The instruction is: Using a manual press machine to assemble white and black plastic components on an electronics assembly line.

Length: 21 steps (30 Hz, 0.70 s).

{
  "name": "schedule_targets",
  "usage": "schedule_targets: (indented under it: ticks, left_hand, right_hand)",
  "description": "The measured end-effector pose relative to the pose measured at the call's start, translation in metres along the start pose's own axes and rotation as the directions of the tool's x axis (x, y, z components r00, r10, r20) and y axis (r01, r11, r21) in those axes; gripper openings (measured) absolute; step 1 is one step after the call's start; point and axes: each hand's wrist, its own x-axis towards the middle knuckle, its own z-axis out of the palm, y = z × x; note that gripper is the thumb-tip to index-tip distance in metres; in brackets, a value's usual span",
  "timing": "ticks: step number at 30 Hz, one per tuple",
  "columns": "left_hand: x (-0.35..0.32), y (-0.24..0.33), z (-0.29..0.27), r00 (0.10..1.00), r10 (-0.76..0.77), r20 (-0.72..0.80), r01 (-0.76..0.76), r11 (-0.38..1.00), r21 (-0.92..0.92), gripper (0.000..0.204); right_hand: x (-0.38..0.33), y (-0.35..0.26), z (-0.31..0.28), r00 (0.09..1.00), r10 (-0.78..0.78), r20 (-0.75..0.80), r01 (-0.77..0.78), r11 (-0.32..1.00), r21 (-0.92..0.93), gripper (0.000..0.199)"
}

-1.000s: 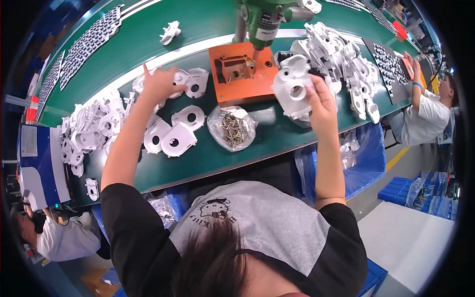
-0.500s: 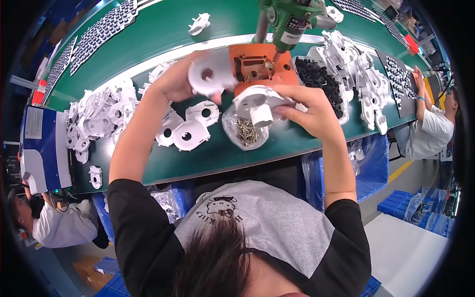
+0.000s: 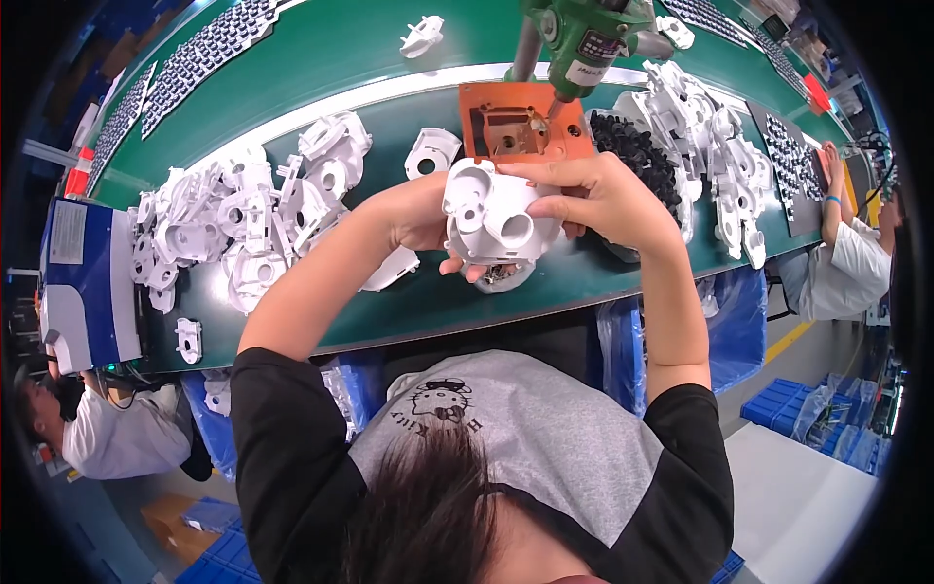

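Observation:
Both hands hold a white plastic housing point(image 3: 491, 219) in front of the orange fixture. It has round openings and a short tube facing up. My left hand point(image 3: 428, 229) supports it from the left and below, its fingertips showing under the near edge. From the right, my right hand point(image 3: 593, 200) grips it with thumb and fingers. The orange fixture block point(image 3: 477, 117) has a hollow in its top and stands just beyond, under a green drill-press-like machine point(image 3: 584, 44). A bag of screws point(image 3: 506, 277) lies mostly hidden below the housing. It cannot be told whether the housing is one piece or two.
White housings point(image 3: 219, 214) are heaped at the left, one point(image 3: 433, 151) beside the fixture. Black parts point(image 3: 632, 156) and more white parts point(image 3: 725, 185) are at the right. Blue lined bins point(image 3: 735, 326) stand below the bench edge. Other people sit at both sides.
Half a second ago each hand held a separate white part. My left hand has moved right and nearer, and both hands now meet on a housing whose openings face up.

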Motion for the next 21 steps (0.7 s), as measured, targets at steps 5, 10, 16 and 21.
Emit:
schedule_targets:
  ticks: [5,10,16,21]
  left_hand:
    - [0.003,-0.003,0.009,0.995,-0.097,-0.015,0.095,0.991,-0.095,0.052]
    - [0.002,-0.008,0.009,0.996,-0.084,-0.025,0.081,0.991,-0.107,0.048]
    - [0.0,-0.009,0.001,0.995,-0.072,-0.061,0.061,0.984,-0.166,0.044]
    - [0.002,-0.018,-0.006,0.989,-0.094,-0.115,0.073,0.981,-0.178,0.047]
  right_hand:
    - [0.0,0.014,-0.002,0.993,0.073,0.097,-0.078,0.996,0.051,0.04]
    - [0.0,0.008,-0.003,0.983,0.091,0.16,-0.102,0.993,0.066,0.04]
    - [-0.001,0.011,0.001,0.995,0.051,0.09,-0.058,0.995,0.084,0.038]
    - [0.001,0.018,0.013,0.999,-0.018,-0.039,0.022,0.995,0.094,0.038]
